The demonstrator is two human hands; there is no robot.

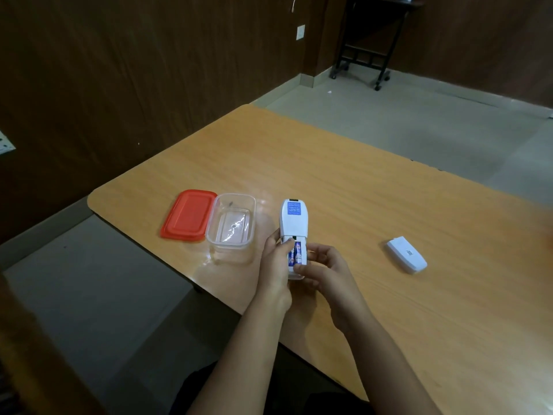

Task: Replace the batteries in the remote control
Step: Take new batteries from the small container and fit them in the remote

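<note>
Both my forearms reach in from the bottom edge over the near side of the table (389, 205). My left hand (275, 265) wraps the lower left side of the remote (294, 226), its fingers closed around the casing and the thumb (287, 244) lying across the top of the open battery bay. My right hand (326, 271) closes on the remote's lower right side, fingers curled, with the thumb tip (299, 268) pressing at the bottom end of the bay. The remote is face down and held just above the tabletop, its far end pointing away from me. Two blue batteries (294, 254) lie side by side in the bay between my thumbs. Further up the white back sits a blue label (294, 207).

To the right, well apart from my hands, the white cover (406, 255) lies flat on the wood at a slant. To the left of the remote stands a clear tub (232, 224), near but not touching it. I cannot tell whether anything lies inside beyond glare. The red lid (188, 214) lies flat against the tub's left side.

Beyond the table is grey floor, then dark wood panelling, and a black wheeled stand (368, 55) in the far corner.
</note>
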